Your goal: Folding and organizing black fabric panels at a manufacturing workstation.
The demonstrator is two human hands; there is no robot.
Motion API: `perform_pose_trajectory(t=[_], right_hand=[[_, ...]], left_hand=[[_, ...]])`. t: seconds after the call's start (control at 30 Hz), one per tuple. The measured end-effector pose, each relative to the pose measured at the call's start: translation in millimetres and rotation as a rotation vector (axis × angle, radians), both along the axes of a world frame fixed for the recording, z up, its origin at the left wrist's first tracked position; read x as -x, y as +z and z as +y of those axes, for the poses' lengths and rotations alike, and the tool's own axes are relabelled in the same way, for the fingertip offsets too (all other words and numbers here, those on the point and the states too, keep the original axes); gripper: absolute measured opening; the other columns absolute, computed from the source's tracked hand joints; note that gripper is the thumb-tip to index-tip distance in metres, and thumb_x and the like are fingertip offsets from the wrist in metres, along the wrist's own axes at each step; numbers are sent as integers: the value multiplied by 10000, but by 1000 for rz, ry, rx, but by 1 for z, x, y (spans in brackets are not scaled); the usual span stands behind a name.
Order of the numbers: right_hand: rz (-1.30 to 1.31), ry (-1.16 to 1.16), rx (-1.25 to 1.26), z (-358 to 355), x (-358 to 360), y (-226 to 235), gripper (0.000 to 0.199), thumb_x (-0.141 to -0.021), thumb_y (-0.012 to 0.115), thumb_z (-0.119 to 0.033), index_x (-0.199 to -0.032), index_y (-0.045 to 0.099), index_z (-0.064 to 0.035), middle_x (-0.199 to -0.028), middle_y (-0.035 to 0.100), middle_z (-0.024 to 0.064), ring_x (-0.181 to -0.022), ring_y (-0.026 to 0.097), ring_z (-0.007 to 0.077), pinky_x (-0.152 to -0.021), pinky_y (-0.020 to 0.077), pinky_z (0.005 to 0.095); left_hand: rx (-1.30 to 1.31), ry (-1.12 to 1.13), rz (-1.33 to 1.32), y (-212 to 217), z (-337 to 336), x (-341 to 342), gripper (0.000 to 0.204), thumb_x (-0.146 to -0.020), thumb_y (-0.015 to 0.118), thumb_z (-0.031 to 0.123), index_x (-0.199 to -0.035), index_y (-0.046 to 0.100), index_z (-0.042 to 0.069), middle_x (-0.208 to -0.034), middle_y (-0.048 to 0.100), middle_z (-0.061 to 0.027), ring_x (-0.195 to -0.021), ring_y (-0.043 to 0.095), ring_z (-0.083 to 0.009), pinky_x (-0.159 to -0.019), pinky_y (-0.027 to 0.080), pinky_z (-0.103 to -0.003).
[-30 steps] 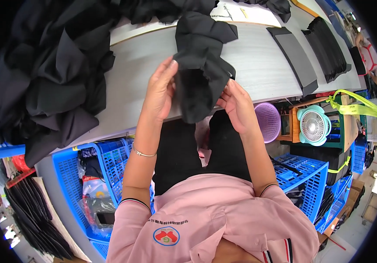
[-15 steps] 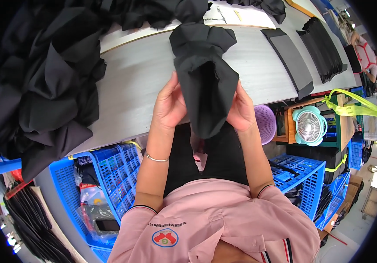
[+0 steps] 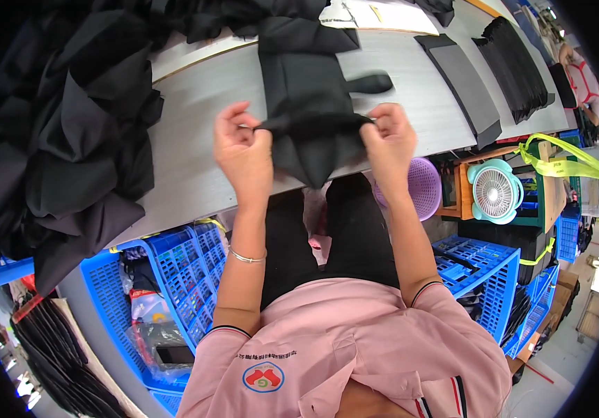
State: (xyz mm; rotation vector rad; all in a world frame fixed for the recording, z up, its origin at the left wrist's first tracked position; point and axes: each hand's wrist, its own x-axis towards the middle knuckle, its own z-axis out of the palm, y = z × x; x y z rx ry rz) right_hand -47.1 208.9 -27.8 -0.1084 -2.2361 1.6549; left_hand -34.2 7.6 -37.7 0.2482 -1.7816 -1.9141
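Note:
A black sewn fabric piece point(image 3: 306, 83) lies partly on the grey table and hangs over its front edge. Its near edge is pinched at both sides and stretched between my hands. My left hand point(image 3: 245, 143) is closed on the left corner, thumb against bent fingers. On the opposite corner, my right hand point(image 3: 389, 139) is closed in the same way. A narrow black flap, smeared by motion, sticks out to the right of the piece. The piece's exact kind does not show.
Heaped black fabric point(image 3: 83, 118) covers the table's left side. On the right lie a grey-black panel point(image 3: 461, 87) and a stack of black pieces point(image 3: 512, 68). Below the table stand blue crates point(image 3: 174, 279), a purple basket point(image 3: 421, 188) and a small turquoise fan point(image 3: 494, 191).
The fabric piece was held up with its opening toward me; now it is flattened toward the table and pulled wide. My hands have moved apart and turned to pinch its near corners.

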Motion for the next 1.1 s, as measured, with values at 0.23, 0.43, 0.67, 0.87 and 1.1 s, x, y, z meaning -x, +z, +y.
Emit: perform_pose_trajectory(t=[0.23, 0.43, 0.67, 0.87, 1.1], right_hand=[[182, -24, -294, 15, 3, -4, 212, -749, 658, 47, -915, 624, -82, -569, 431, -5, -497, 438, 91, -498, 381, 258], [296, 32, -498, 18, 5, 11, 241, -703, 670, 25, -906, 641, -103, -572, 463, 7, -509, 508, 157, -501, 413, 307], [468, 22, -634, 23, 14, 13, 213, -683, 646, 4, -862, 632, -110, -590, 578, 25, -563, 599, 233, -554, 476, 339], [81, 374, -305, 45, 20, 17, 355, -797, 727, -46, -1137, 638, -93, -792, 615, 48, -728, 610, 130, -670, 488, 278], [95, -574, -1040, 210, 81, -27, 507, -810, 764, -341, -1226, 641, -78, -1191, 628, 122, -1151, 559, 312, -988, 446, 423]], left_hand=[[713, -43, 52, 20, 8, -15, 288, -727, 684, -50, -992, 669, 61, -940, 611, -38, -845, 547, -161, -741, 462, -283], [809, -281, 33, 44, 9, -21, 206, -712, 801, 103, -873, 677, 65, -877, 621, -29, -898, 540, -236, -812, 455, -352], [705, -62, 49, 35, 0, -14, 168, -793, 738, 14, -929, 645, 44, -757, 564, -15, -613, 524, -120, -588, 447, -262], [275, 48, -67, 14, -2, -3, 213, -901, 706, 80, -1068, 599, 1, -800, 583, -1, -602, 501, -51, -575, 430, -223], [129, -49, -91, 13, 8, -45, 439, -941, 665, 124, -1319, 482, -3, -995, 616, -62, -695, 532, -49, -558, 404, -178]])
